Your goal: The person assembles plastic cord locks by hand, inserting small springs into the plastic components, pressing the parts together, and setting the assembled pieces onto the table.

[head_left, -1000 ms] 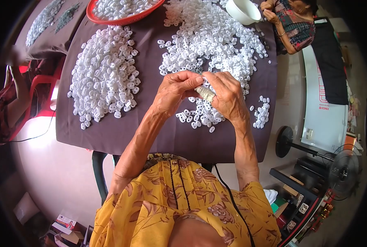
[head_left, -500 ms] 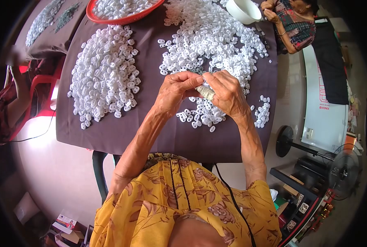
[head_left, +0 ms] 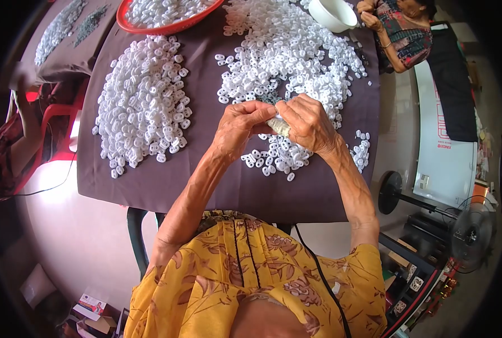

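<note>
My left hand [head_left: 238,128] and my right hand [head_left: 308,127] meet over the table, fingers closed in a pinch, fingertips nearly touching. What sits between the fingertips is too small and covered to make out. A pale wrapping [head_left: 279,127], like cloth or tape, shows around a finger of my right hand. Below and beyond the hands spreads a large heap of small white plastic pieces with two holes [head_left: 287,62]. Just past my fingertips lie small dark grey parts [head_left: 269,97]. To the left is a second pile of white two-holed pieces [head_left: 144,101].
A red basin [head_left: 169,27] full of white pieces stands at the far left edge, a white bowl [head_left: 332,16] at the far right. A small white cluster [head_left: 361,151] lies near the right edge. Another person [head_left: 400,34] sits at the far right corner; one more sits left.
My right hand has shifted very slightly, and its forearm has swung a little outward to the right. My left hand stays nearly in place. Both keep their pinch.
</note>
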Demonstrator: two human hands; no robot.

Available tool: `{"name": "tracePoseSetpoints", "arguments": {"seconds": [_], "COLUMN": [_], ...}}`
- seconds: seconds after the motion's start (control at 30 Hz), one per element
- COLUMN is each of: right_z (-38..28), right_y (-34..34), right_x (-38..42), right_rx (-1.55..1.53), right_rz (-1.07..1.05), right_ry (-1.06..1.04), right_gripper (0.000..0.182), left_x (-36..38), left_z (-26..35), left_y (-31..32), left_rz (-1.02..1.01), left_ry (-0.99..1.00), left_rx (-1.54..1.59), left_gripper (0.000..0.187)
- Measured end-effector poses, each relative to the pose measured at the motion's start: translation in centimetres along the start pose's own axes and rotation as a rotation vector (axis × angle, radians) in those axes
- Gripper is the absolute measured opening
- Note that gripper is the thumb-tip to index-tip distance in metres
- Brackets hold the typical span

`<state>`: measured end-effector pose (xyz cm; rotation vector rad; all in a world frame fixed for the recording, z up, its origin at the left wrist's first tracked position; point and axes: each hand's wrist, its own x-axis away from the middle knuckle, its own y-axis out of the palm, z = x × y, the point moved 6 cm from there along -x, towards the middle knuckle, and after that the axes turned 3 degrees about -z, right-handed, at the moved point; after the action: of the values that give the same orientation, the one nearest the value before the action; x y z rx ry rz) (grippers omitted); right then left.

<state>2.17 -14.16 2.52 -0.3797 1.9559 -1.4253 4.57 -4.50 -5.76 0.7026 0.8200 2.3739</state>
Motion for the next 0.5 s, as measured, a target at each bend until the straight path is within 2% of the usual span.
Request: {"name": "tracePoseSetpoints", "arguments": {"seconds": [0.07,0.13,0.27,0.33,0.37,0.43,0.47,0.5], "right_z": [0.1,0.2,0.2,0.6,0.3,1.2,1.2,1.8], "right_y": [0.2,0.6,0.8,0.4,0.3,0.0,-0.1,0.0], "right_x": [-0.1,0.0,-0.3,-0.3,-0.3,0.2,0.4,1.0], "right_rx": [0.013,0.015,0.006,-0.157,-0.157,-0.315,-0.316,-0.303], "right_rz": [-0.028,-0.003,-0.027,0.052,0.053,0.114,0.113,0.105], "right_ry": [-0.011,-0.018,0.041,0.164,0.160,0.362,0.361,0.450], "right_gripper": [0.034,0.018,0.030,0.031,0.031,0.036,0.036,0.035], "left_x": [-0.1,-0.2,-0.3,-0.2,-0.1,0.2,0.5,1.0], "left_z": [0.0,-0.2,-0.1,0.4,0.7,1.5,2.1,3.4], "left_y": [-0.1,-0.5,-1.1,-1.2,-1.3,-1.7,-2.2,-2.9], "left_rz": [-0.008,-0.015,-0.045,-0.042,-0.020,0.002,0.004,0.066], "left_ry": [-0.001,-0.003,-0.016,-0.018,-0.009,0.010,0.011,0.091], "left_rx": [0.007,0.015,-0.004,-0.004,-0.026,-0.049,-0.049,-0.193], "left_gripper": [0.015,0.016,0.019,0.019,0.019,0.021,0.021,0.022]}}
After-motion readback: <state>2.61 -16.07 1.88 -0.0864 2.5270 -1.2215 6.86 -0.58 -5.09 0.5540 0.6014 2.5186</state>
